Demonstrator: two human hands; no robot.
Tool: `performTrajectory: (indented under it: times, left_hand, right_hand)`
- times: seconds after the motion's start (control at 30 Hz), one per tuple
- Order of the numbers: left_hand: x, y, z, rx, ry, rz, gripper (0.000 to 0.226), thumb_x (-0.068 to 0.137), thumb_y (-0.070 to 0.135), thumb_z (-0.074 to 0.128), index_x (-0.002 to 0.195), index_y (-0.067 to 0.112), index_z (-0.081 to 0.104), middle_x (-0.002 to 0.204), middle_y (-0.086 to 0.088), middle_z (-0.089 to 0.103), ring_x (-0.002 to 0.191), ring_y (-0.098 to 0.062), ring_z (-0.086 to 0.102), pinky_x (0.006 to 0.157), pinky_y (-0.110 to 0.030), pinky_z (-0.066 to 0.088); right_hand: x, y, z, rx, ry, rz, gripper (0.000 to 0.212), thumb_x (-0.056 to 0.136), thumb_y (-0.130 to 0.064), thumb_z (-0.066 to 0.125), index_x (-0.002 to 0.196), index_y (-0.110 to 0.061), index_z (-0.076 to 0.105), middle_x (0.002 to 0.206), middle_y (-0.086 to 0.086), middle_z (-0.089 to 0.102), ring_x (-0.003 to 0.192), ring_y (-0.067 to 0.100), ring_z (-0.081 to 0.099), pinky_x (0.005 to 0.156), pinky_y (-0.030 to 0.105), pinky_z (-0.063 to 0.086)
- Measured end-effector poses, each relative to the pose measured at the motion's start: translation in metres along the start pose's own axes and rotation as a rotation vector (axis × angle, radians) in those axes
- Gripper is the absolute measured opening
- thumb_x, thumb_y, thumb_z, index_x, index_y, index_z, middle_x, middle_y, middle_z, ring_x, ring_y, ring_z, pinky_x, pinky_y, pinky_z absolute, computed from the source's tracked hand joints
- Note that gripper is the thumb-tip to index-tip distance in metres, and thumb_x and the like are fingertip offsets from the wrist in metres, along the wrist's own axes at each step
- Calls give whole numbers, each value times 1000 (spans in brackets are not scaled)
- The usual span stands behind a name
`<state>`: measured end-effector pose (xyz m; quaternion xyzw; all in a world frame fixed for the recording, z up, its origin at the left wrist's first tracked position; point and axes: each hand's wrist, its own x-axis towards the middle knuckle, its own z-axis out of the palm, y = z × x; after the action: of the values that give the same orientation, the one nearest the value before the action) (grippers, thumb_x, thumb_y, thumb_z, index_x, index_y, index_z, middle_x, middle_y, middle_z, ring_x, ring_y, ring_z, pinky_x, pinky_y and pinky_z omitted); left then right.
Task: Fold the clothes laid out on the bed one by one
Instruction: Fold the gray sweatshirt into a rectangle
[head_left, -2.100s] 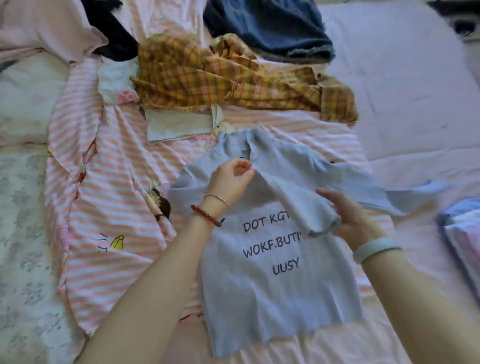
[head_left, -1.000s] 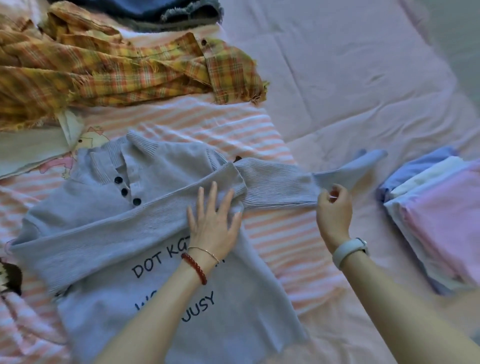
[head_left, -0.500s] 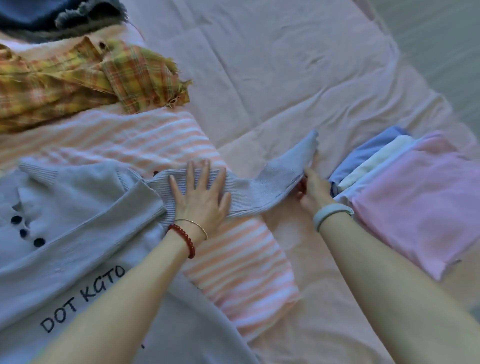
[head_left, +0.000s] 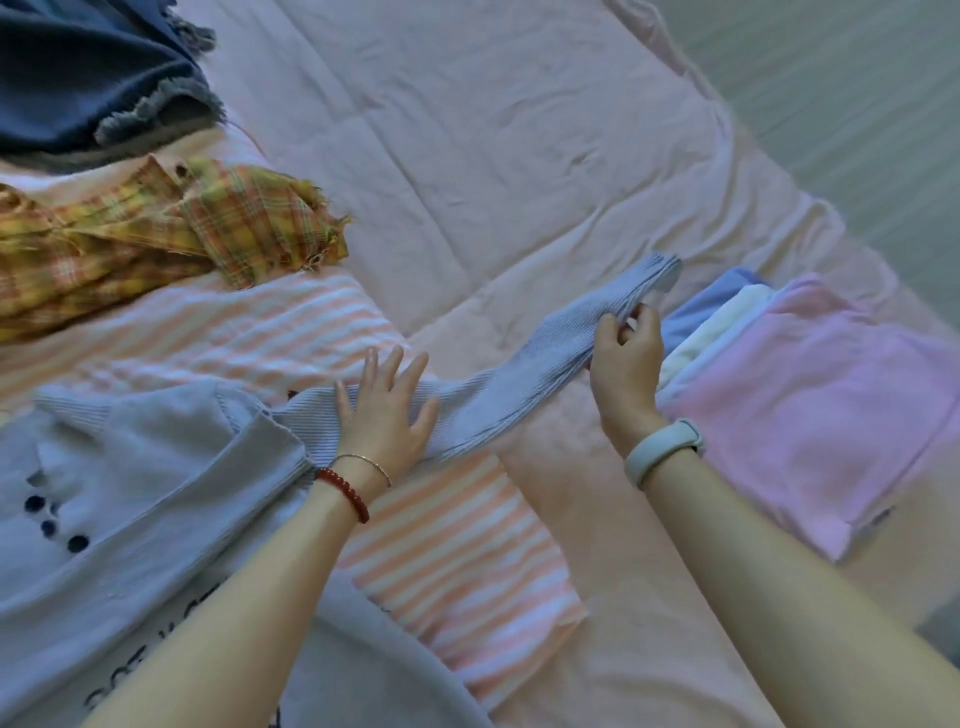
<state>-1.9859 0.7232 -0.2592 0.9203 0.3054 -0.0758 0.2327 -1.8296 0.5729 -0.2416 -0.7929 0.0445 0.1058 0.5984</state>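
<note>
My left grip (head_left: 387, 415) lies spread, pressing the pale blue ribbed knit sweater (head_left: 145, 467) flat; my right grip (head_left: 626, 358) pinches its outstretched sleeve (head_left: 561, 332).

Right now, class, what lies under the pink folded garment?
Under the pink folded garment, white and blue folded edges show, resting on the bed sheet; their covered parts cannot be seen.

Ribbed matt knit on grey sweater (head_left: 156, 483), frayed woven plaid shirt (head_left: 156, 244) at ten o'clock, creased smooth cotton sheet (head_left: 493, 130).
</note>
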Motion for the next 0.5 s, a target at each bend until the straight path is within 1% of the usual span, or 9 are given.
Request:
performTrajectory:
  times: [0.07, 0.13, 0.17, 0.27, 0.37, 0.4, 0.43, 0.47, 0.5]
  left_hand:
    - [-22, -8, -20, -312, 183, 15, 41, 95, 19, 49, 136, 14, 44, 149, -7, 31, 141, -24, 20, 114, -38, 15]
    - [-54, -22, -42, -613, 266, -87, 31, 96, 14, 48, 126, 16, 52, 137, -4, 45, 129, -17, 40, 105, -23, 33]
    - [-71, -32, -52, -794, 275, -187, 26, 96, 15, 46, 121, 20, 54, 130, -1, 51, 121, -15, 47, 98, -21, 40]
    - [-124, -72, -83, -1329, 285, -493, 22, 98, 24, 41, 105, 18, 62, 113, -5, 63, 104, -20, 61, 81, -31, 53]
    - [-179, -131, -112, -1755, 300, -628, 45, 92, 49, 42, 108, 11, 60, 112, -12, 66, 100, -27, 66, 78, -43, 57]
    - [-200, -153, -121, -1893, 314, -640, 57, 85, 57, 46, 110, 8, 59, 113, -15, 66, 101, -31, 65, 80, -47, 56]
    - [-218, -173, -128, -2011, 328, -626, 69, 76, 63, 50, 113, 5, 58, 114, -17, 66, 104, -34, 64, 83, -52, 53]
    - [-235, -193, -134, -2104, 335, -600, 79, 69, 68, 52, 115, 3, 57, 115, -19, 64, 105, -37, 62, 84, -55, 51]
    - [-252, -214, -139, -2155, 328, -564, 85, 66, 71, 52, 116, 2, 57, 117, -20, 63, 106, -38, 62, 84, -55, 50]
  right_hand:
    - [-19, -17, 11, -16, -4, -118, 9, 94, -11, 44, 99, -10, 51, 67, -10, 48, 58, 2, 45, 63, 23, 36]
    - [-53, -38, 29, -41, -74, -242, 17, 94, -12, 45, 109, -9, 53, 73, -14, 51, 62, 0, 47, 61, 21, 34]
    - [-75, -48, 40, -52, -146, -315, 19, 94, -12, 45, 111, -10, 53, 72, -15, 52, 62, -2, 48, 58, 23, 34]
    - [-155, -74, 76, -81, -391, -532, 25, 93, -13, 45, 116, -8, 53, 74, -2, 60, 58, 12, 50, 54, 31, 35]
    - [-238, -89, 112, -107, -587, -753, 28, 92, -7, 48, 117, 1, 57, 80, 9, 64, 62, 18, 56, 52, 29, 39]
    - [-267, -91, 124, -105, -682, -818, 28, 92, -4, 49, 117, 2, 58, 88, 10, 67, 71, 21, 62, 58, 31, 46]
    - [-292, -90, 133, -109, -794, -870, 29, 91, -2, 50, 119, 2, 58, 100, 12, 68, 85, 24, 65, 70, 34, 52]
    - [-315, -86, 143, -137, -926, -912, 32, 91, 1, 50, 122, 0, 58, 112, 14, 65, 100, 28, 63, 84, 36, 51]
    - [-337, -79, 151, -199, -1067, -955, 35, 90, 1, 51, 125, -2, 56, 123, 14, 61, 114, 29, 57, 96, 38, 44]
